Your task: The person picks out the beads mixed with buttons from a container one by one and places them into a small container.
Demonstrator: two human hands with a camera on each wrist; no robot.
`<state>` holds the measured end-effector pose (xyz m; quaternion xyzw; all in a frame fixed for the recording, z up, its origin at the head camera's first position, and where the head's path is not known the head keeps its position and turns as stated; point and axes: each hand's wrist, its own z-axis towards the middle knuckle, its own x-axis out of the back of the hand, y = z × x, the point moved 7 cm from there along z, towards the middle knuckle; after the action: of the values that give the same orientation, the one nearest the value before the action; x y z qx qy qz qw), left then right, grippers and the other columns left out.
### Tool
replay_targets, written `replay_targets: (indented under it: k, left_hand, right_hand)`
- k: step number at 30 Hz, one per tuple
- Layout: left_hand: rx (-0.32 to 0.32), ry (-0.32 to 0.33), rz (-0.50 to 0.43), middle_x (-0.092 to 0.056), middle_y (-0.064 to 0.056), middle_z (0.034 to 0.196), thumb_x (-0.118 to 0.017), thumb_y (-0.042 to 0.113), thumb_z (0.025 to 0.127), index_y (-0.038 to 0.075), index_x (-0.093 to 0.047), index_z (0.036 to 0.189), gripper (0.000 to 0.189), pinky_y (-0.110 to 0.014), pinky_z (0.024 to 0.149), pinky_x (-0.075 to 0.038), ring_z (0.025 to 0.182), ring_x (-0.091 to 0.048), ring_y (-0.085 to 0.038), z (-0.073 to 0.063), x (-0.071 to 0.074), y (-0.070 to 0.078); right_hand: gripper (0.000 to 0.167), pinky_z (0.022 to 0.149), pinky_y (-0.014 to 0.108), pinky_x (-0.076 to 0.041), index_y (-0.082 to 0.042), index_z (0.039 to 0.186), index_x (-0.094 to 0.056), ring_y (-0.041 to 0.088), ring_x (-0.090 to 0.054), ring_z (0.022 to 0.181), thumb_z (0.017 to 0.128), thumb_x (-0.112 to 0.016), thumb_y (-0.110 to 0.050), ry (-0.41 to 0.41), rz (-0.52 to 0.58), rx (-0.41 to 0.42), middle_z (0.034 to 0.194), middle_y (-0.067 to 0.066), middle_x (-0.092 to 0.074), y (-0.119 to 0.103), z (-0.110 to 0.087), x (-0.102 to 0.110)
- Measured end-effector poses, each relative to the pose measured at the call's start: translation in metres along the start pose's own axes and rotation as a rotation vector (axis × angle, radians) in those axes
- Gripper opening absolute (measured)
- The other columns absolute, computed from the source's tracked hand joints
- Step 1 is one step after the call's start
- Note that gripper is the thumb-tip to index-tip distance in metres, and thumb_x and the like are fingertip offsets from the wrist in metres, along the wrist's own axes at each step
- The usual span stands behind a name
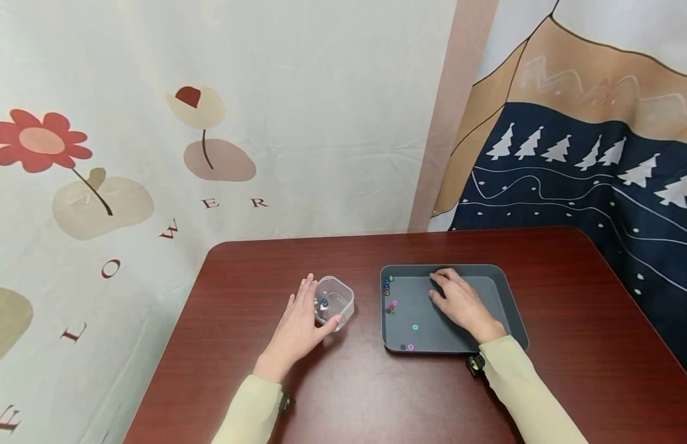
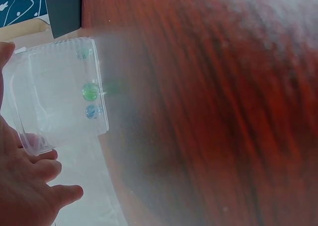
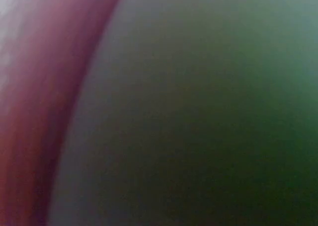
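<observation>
My left hand (image 1: 295, 330) holds a small clear plastic box (image 1: 343, 295), thumb at its near side and fingers along its left side. A green marble (image 2: 90, 92) and a blue marble (image 2: 91, 112) show through the box's wall in the left wrist view. Over the dark grey tray (image 1: 482, 271) is my right hand (image 1: 460, 302), its thumb and fingers apart, fingertips close to the tray's floor and far side. I see nothing between them. The right wrist view is a blur of the dark tray surface and the reddish table.
Small coloured beads lie along the tray's left side, among them a pink bead (image 1: 394, 303). Nearer the front are a light blue ring (image 1: 415, 327) and a pink ring (image 1: 411, 347). The tray's raised rim stands right of the box on the brown table (image 1: 354, 394). Printed curtains hang behind.
</observation>
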<state>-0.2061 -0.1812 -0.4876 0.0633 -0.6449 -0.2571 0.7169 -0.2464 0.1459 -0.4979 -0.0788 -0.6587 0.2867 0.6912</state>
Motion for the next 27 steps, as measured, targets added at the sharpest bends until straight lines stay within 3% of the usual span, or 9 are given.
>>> replay_targets:
  k: [12,27]
  left_hand:
    - [-0.002,0.006,-0.014,-0.030,-0.023,0.165,-0.070,0.053,0.091,-0.005,-0.036,0.155,0.093,-0.064,0.119,-0.028,0.154,-0.027,-0.039,-0.0004,0.0016,0.0008]
    - [0.008,-0.003,-0.015,-0.031,-0.023,0.165,-0.070,0.053,0.091,-0.005,-0.036,0.156,0.093,-0.063,0.120,-0.027,0.154,-0.027,-0.039,-0.0012,0.0024,0.0009]
  right_hand:
    - [0.037,0.097,0.058,-0.052,0.006,0.132,-0.065,0.041,-0.062,0.118,0.097,-0.069,-0.006,0.048,-0.019,-0.008,0.133,0.023,-0.060,0.0009,-0.0010,0.0014]
    - [0.025,0.090,0.056,-0.054,0.001,0.116,-0.074,0.037,-0.065,0.106,0.091,-0.075,0.000,0.049,-0.010,0.022,0.115,0.016,-0.067,-0.0011,-0.0005,0.0015]
